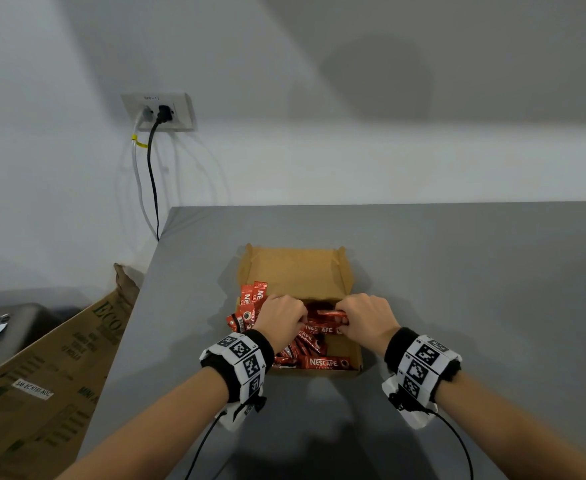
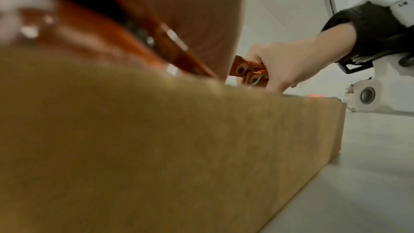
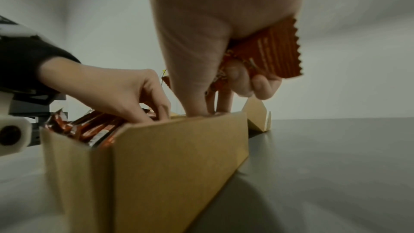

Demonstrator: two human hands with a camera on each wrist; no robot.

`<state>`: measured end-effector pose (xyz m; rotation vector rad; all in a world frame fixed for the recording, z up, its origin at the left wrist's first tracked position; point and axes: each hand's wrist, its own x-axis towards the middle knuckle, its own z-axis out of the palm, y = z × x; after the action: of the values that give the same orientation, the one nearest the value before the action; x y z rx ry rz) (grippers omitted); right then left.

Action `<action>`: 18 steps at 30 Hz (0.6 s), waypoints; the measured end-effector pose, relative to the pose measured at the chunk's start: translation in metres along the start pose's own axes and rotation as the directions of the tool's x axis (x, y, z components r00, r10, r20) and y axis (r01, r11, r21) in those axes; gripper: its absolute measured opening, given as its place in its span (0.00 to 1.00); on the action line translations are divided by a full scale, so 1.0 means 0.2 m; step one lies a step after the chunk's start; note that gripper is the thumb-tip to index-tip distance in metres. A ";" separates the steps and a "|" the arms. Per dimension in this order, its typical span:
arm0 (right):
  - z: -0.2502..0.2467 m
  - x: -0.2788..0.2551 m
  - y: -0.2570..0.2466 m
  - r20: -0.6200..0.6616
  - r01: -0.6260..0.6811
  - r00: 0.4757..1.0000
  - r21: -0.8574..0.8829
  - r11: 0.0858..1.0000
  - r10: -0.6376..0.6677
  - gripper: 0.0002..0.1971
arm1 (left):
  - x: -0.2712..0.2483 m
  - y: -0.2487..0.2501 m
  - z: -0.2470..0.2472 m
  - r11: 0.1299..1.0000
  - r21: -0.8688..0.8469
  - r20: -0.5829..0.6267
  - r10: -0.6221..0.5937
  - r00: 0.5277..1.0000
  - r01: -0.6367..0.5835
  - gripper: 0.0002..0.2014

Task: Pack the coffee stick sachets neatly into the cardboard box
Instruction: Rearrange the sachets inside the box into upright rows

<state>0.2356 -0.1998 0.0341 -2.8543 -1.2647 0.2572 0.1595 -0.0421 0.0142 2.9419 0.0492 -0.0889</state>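
Red sachets (image 1: 314, 344) jumbled — box (image 1: 350, 353) open.

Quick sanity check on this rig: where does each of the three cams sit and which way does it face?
Head: worn high, looks forward and down at the brown cardboard box of red coffee stick sachets on the grey table; both forearms, left hand, right hand show.
Left wrist: low at the box's near wall, faces rightward; the left palm up close, the right hand across.
Right wrist: low outside the box's right corner, faces leftward; right hand's grip on sachets, left hand opposite.
Shared: box, sachets, each wrist view catches the other hand.
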 end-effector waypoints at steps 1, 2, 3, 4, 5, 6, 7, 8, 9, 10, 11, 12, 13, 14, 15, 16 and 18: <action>0.00 0.00 0.00 -0.002 -0.009 1.000 0.005 1.000 0.009 0.06 | 0.00 0.01 0.00 1.000 0.013 0.018 -0.010 1.000 0.010 0.10; 0.00 0.00 0.00 -0.001 -0.011 1.000 0.007 1.000 0.011 0.06 | 0.00 0.01 -0.01 1.000 0.026 0.036 -0.018 0.999 0.017 0.09; 0.00 0.00 0.00 0.005 -0.009 1.000 0.009 1.000 0.009 0.06 | 0.00 0.02 -0.01 0.999 0.031 0.051 -0.024 0.998 0.022 0.09; 0.00 0.00 0.01 0.017 -0.005 1.000 0.010 1.000 0.005 0.07 | 0.00 0.02 0.00 0.999 0.024 0.062 -0.029 0.998 0.027 0.09; 0.00 0.00 0.01 0.027 -0.001 1.000 0.009 1.000 0.001 0.07 | 0.00 0.02 0.00 0.999 0.009 0.067 -0.035 0.997 0.034 0.08; 0.01 0.00 0.01 0.032 0.001 0.999 0.008 1.000 -0.002 0.07 | 0.00 0.02 0.00 0.999 -0.006 0.068 -0.043 0.997 0.043 0.06; 0.01 0.00 0.01 0.031 -0.002 1.000 0.010 1.000 0.002 0.07 | 0.00 0.02 0.00 0.999 -0.013 0.066 -0.048 0.997 0.049 0.05; 0.02 0.00 0.01 0.024 -0.010 1.000 0.016 1.000 0.010 0.06 | 0.00 0.02 -0.01 0.999 -0.009 0.065 -0.048 0.997 0.048 0.04; 0.03 0.00 0.01 0.013 -0.022 1.000 0.025 0.999 0.021 0.06 | 0.01 0.02 -0.01 0.999 0.003 0.067 -0.045 0.997 0.045 0.04; 0.04 0.00 0.01 0.002 -0.035 0.999 0.035 0.999 0.035 0.05 | 0.00 0.02 -0.01 0.999 0.016 0.069 -0.045 0.997 0.044 0.04; 0.05 0.00 0.01 -0.006 -0.046 0.999 0.046 0.998 0.047 0.05 | 0.00 0.03 -0.02 0.999 0.026 0.068 -0.048 0.997 0.046 0.04; 0.06 0.00 0.01 -0.008 -0.053 0.999 0.055 0.997 0.053 0.05 | 0.00 0.03 -0.02 0.998 0.033 0.069 -0.053 0.996 0.051 0.05; 0.06 -0.01 0.01 -0.006 -0.054 0.999 0.060 0.997 0.054 0.04 | 0.01 0.03 -0.02 0.998 0.038 0.073 -0.061 0.996 0.058 0.06; 0.06 -0.01 0.01 -0.002 -0.050 0.999 0.063 0.997 0.051 0.04 | 0.01 0.02 -0.02 0.997 0.036 0.081 -0.067 0.994 0.065 0.06; 0.05 0.00 0.01 0.002 -0.045 0.999 0.065 0.997 0.045 0.05 | 0.01 0.02 -0.02 0.997 0.023 0.091 -0.072 0.993 0.071 0.06; 0.05 0.00 0.01 0.006 -0.043 0.999 0.067 0.997 0.043 0.05 | 0.01 0.02 -0.02 0.997 -0.006 0.099 -0.081 0.992 0.082 0.06; 0.04 0.00 0.01 0.009 -0.047 0.999 0.077 0.996 0.047 0.05 | 0.02 0.01 -0.01 0.990 -0.083 0.095 -0.109 0.989 0.117 0.04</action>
<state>0.2371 -0.2015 0.0258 -2.8232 -1.1631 0.3099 0.1635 -0.0434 0.0166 2.8413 0.2021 -0.2308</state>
